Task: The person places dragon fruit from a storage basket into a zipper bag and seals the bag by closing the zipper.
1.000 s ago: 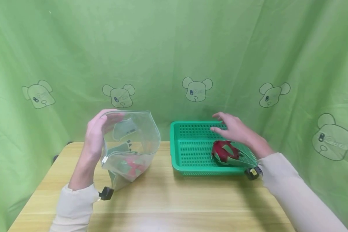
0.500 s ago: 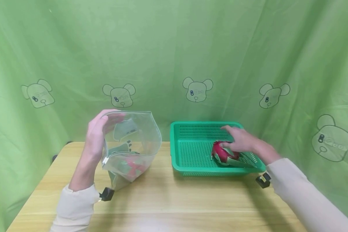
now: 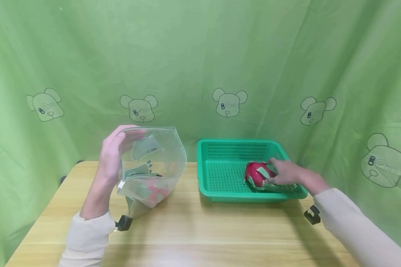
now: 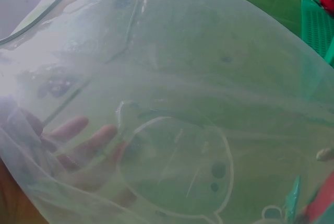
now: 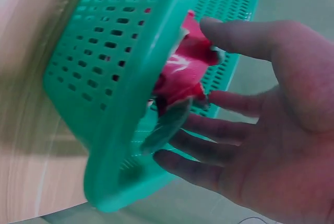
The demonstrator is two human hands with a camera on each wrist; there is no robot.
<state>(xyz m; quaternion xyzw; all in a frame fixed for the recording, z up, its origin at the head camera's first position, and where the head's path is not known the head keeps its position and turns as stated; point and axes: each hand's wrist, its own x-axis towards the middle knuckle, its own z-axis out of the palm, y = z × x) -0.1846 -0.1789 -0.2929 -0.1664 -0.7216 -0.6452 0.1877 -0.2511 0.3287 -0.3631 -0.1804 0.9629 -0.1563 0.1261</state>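
On the left, my left hand [image 3: 111,155] holds a clear zip-top bag [image 3: 167,155] by its left side, its mouth wide apart. In the left wrist view the fingers [image 4: 94,145] show through the clear film. A red and green thing [image 3: 157,191] lies in the bag's bottom, blurred by the plastic. To the right, a dragon fruit [image 3: 255,174] with green scales sits in the green basket [image 3: 215,194]. My right hand [image 3: 285,172] reaches over the basket's right end, fingers spread, thumb and fingertips right around the fruit's leafy end [image 5: 169,125].
Basket and bag stand on a light wooden table [image 3: 187,230], the basket toward its back right. A green curtain [image 3: 187,66] with bear-face prints hangs close behind. A white slider [image 3: 121,184] sits on the bag's rim. Each wrist carries a small black camera [image 3: 123,223].
My right hand has lowered and moved right, from above the basket's back to the leafy end of the dragon fruit. The left hand and bag stay nearly still.
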